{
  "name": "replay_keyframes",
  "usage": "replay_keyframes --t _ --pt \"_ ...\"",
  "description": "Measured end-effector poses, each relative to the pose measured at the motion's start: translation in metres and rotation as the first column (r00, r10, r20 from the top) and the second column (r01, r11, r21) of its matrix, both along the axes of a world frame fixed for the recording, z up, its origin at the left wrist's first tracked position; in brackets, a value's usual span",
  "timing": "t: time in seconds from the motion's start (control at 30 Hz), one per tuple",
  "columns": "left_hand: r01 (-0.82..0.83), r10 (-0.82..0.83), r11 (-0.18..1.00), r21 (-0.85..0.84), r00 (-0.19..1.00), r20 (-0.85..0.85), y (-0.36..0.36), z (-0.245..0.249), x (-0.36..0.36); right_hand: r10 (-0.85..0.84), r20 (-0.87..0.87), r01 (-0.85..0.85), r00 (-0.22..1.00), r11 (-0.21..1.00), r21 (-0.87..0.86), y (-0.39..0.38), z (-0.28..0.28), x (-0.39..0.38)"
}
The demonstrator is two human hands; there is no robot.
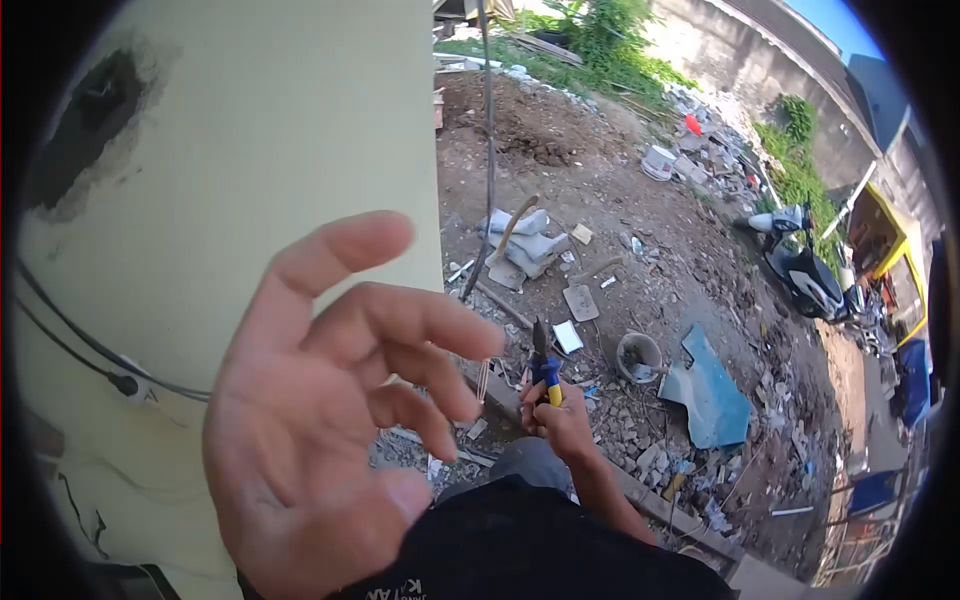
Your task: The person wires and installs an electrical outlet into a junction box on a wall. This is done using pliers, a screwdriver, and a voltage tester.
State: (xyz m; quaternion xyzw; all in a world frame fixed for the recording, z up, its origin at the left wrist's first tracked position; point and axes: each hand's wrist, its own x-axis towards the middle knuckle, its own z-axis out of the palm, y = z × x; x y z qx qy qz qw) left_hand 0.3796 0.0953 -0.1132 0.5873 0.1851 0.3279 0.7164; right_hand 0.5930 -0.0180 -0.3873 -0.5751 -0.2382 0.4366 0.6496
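My left hand [310,440] is raised large and close to the camera, palm showing and fingers loosely curled apart, with nothing in it. Behind it stands a pale yellow-green wall [250,120]. Lower down and farther off, my right hand [566,425] is wrapped around pliers [548,372] with blue and yellow handles. Their dark jaws point up, away from my body. A dark cable [489,130] hangs past the wall's edge, left of the pliers. Thin pale strands [483,382] show between the two hands.
Black cables [75,335] run along the wall by a round white fitting [130,382]. Rubble covers the ground below, with a hoe [512,235], a bucket [638,358] and a broken teal sheet [708,395]. A scooter [805,270] is parked at right.
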Motion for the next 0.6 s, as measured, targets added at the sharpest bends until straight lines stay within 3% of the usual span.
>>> replay_keyframes --t 0.03,0.07,0.1,0.13,0.27,0.33,0.47,0.53,0.57,0.6 --pt "0.115 -0.118 0.981 -0.156 0.993 -0.004 -0.008 -0.001 0.002 0.138 0.004 -0.138 0.990 0.989 -0.059 0.005 -0.042 0.001" --pt "0.158 -0.161 0.961 -0.229 0.987 0.004 -0.016 -0.004 0.000 0.197 0.106 -0.191 0.975 0.979 -0.064 -0.003 -0.112 0.010" --pt "0.140 -0.141 0.949 -0.282 0.990 0.018 -0.022 -0.007 -0.005 0.231 0.219 -0.223 0.948 0.973 -0.060 -0.016 -0.147 0.023" --pt "0.107 -0.105 0.944 -0.312 0.994 0.023 -0.025 -0.010 -0.008 0.284 0.230 -0.265 0.931 0.958 -0.110 -0.022 -0.138 0.028" --pt "-0.038 0.048 0.943 -0.332 0.999 0.023 -0.035 -0.006 -0.018 0.236 -0.045 -0.241 0.971 0.957 -0.163 0.016 -0.054 -0.010" --pt "-0.128 0.141 0.942 -0.310 0.990 0.018 -0.039 -0.005 -0.025 0.212 -0.101 -0.226 0.972 0.961 -0.162 0.029 -0.052 -0.024" --pt "-0.339 0.363 0.919 -0.201 0.927 0.097 -0.038 -0.015 -0.045 0.303 0.019 -0.301 0.953 0.951 -0.073 0.040 -0.059 -0.030" --pt "-0.212 0.214 0.976 -0.042 0.917 0.337 -0.026 -0.043 -0.061 0.364 0.148 -0.339 0.919 0.925 -0.172 0.047 -0.022 -0.032" --pt "-0.191 0.152 0.980 0.055 0.899 0.411 -0.024 -0.054 -0.074 0.302 -0.094 -0.300 0.949 0.953 0.038 0.047 -0.042 -0.035" --pt "-0.036 0.014 0.998 0.052 0.925 0.379 -0.025 -0.072 -0.086 0.296 -0.065 -0.298 0.953 0.955 -0.016 0.046 -0.036 -0.035"
